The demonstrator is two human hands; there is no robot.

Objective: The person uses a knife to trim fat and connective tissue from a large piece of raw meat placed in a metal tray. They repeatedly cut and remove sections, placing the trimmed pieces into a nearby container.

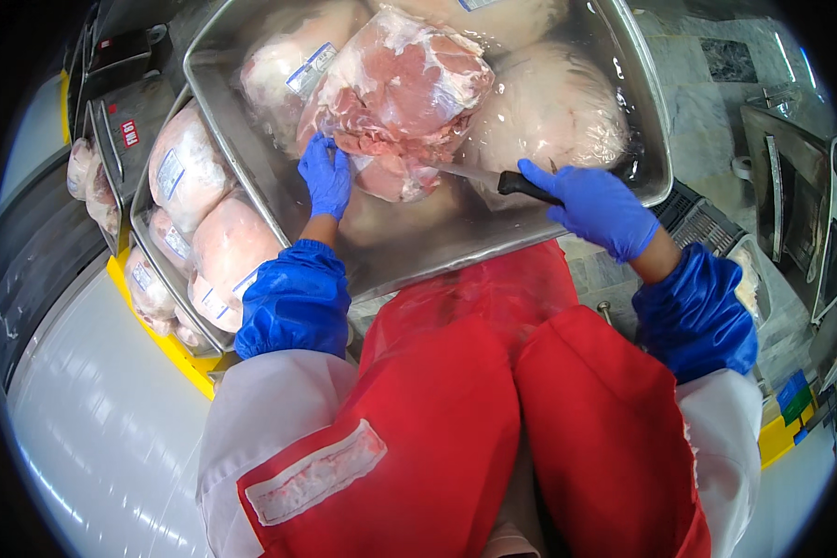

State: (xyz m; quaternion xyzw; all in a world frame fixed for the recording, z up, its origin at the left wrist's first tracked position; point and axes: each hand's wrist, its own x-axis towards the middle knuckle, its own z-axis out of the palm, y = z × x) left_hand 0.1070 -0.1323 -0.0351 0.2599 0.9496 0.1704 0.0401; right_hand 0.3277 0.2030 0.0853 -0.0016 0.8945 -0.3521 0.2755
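In a large metal tub [418, 270] lies a big piece of raw meat [405, 84], pink-red with whitish fat, on top of plastic-wrapped pieces. My left hand [328, 177], in a blue glove, grips the near left edge of this meat with bent fingers. From the right, my gloved right hand [600, 206] is closed round the black handle of a knife [525, 188]. Its blade points left, and the tip meets the near side of the meat, where I cannot tell how deep it goes. A wrapped piece of meat [558, 112] sits right behind the knife.
Left of the tub, a second metal tub [172, 270] holds several labelled, wrapped pieces of meat [188, 167]. Yellow edging [172, 349] runs below it. At the right stand a metal frame [790, 186] and a dark grated crate [702, 223]. My red apron [437, 418] hangs against the tub's near rim.
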